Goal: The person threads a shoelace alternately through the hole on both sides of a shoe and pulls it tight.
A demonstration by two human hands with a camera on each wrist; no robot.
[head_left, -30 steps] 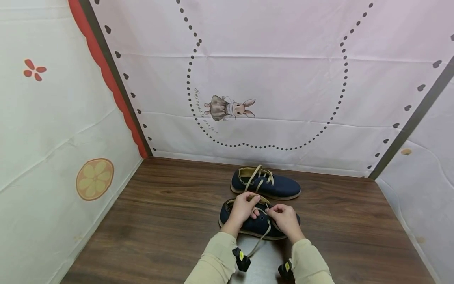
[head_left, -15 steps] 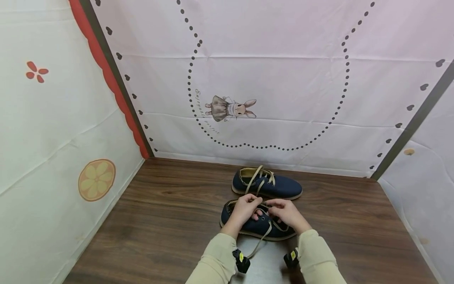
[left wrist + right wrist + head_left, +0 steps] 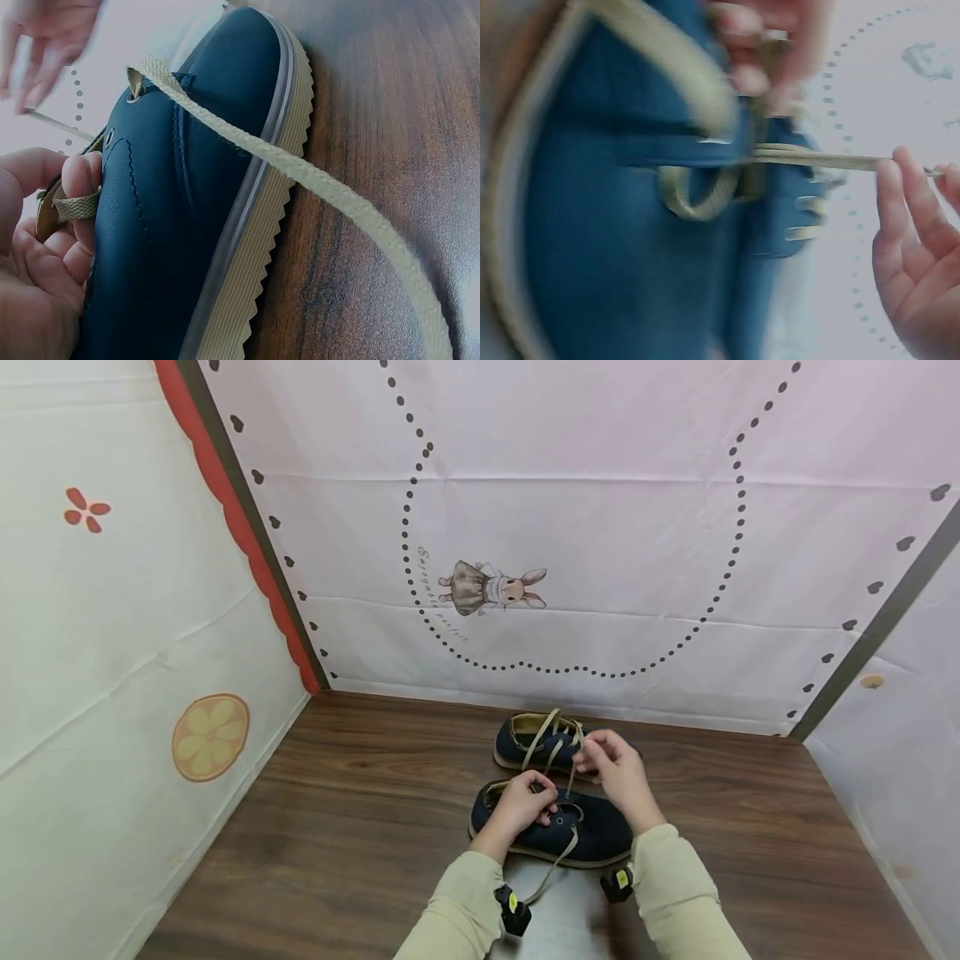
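A navy lace-up shoe (image 3: 603, 828) with a ridged cream sole lies on its sole, toe to the right. My left hand (image 3: 525, 807) grips the edge of its opening by the eyelets; in the left wrist view a loop of lace crosses one finger (image 3: 77, 176). Above the shoe, my right hand (image 3: 617, 777) pinches a beige shoelace (image 3: 825, 160), drawn taut from an eyelet in the right wrist view. Another stretch of lace (image 3: 330, 191) hangs loose over the near side of the shoe onto the wood.
A matching navy shoe (image 3: 516, 748) with loosely threaded laces stands just behind, partly covered by my right hand. The brown wood-grain surface (image 3: 360, 827) meets a printed white cloth backdrop (image 3: 630, 552) behind and at both sides.
My right hand has come away from the near shoe's eyelets, up and slightly right, pulling the lace taut. The left hand stays at the shoe's opening.
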